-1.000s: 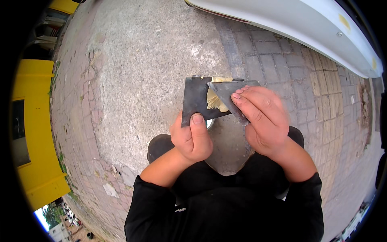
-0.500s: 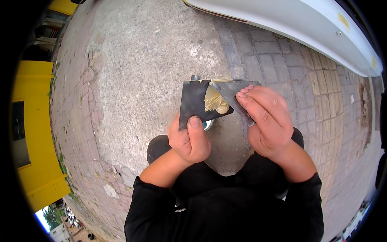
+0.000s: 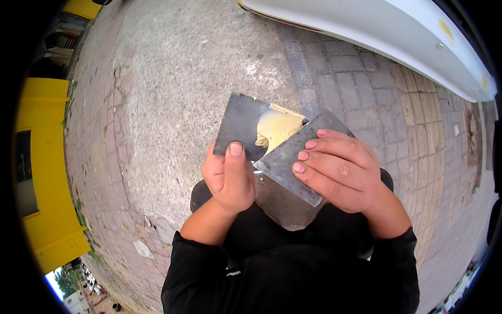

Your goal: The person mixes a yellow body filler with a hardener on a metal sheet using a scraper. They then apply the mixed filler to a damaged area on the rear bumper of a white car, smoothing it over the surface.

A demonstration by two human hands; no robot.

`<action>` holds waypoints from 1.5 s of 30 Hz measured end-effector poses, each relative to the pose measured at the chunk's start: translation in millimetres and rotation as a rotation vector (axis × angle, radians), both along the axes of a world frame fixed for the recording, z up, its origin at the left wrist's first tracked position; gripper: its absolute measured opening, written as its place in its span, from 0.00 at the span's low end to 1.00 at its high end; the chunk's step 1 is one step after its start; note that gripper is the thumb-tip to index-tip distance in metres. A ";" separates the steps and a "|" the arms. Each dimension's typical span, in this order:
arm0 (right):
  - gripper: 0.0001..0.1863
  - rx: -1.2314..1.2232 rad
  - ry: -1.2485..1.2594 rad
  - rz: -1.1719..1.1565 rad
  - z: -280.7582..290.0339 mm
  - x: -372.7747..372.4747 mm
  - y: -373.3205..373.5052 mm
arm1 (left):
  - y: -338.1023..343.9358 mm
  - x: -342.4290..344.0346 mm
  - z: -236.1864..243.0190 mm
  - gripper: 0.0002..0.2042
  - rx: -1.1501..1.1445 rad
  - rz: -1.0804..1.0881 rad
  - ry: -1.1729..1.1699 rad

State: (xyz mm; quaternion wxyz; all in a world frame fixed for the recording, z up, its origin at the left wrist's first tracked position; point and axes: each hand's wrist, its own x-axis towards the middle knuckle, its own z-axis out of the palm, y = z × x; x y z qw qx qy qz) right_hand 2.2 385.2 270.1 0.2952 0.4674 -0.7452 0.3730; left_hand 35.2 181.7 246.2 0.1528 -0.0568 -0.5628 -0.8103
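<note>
Where the paler spreader (image 3: 285,167) overlaps the darker spreader (image 3: 238,123), it hides the latter's corner toward four o'clock and perhaps some of the yellow paste (image 3: 280,128). Reading a clock centred on that paste, the left hand (image 3: 228,180) sits between seven and eight, its thumb flat on the darker spreader's near edge; its other fingers are mostly hidden behind, so the grip shows as a pinch on the plate's rim. At four o'clock, the right hand (image 3: 345,170) lays its fingers (image 3: 327,162) across the paler spreader's upper face, slightly apart; the thumb is out of sight underneath, though the plate is clearly held. Toward seven, only a sliver of a round rim (image 3: 257,171) shows below the plates, too little to tell what it belongs to.

The paste lies on the darker spreader's face, reaching its far edge near twelve, and the paler spreader's long edge runs diagonally along it from seven to two. Bare concrete (image 3: 178,94) leaves open room from nine round to twelve, while pavers (image 3: 345,68) spread from one to three. Between one and two, well apart from the hands, a white vehicle panel (image 3: 376,36) is cut off above; a yellow metal panel (image 3: 47,183) stands far off near nine.
</note>
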 end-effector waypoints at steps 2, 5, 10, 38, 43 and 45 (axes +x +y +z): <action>0.14 0.027 0.041 0.034 4.3 3.3 3.7 | -5.3 -3.7 16.3 0.15 0.187 -0.217 -0.127; 0.13 -0.049 0.053 0.105 4.2 14.1 2.4 | -11.3 -6.1 24.9 0.19 0.456 -0.450 -0.266; 0.18 -0.182 0.030 0.186 -6.0 20.9 -2.4 | -12.8 -1.1 27.2 0.20 0.614 -0.555 -0.386; 0.14 -1.096 -1.458 0.187 -26.6 6.2 -9.3 | -4.7 -5.2 1.5 0.16 0.050 0.060 0.196; 0.12 -1.057 -1.556 0.094 -29.3 7.5 -14.7 | 1.1 7.6 -17.7 0.16 -0.460 0.074 0.231; 0.11 -1.050 -1.557 0.089 -27.6 9.3 -16.0 | 4.8 11.6 -15.9 0.19 -0.588 0.026 0.254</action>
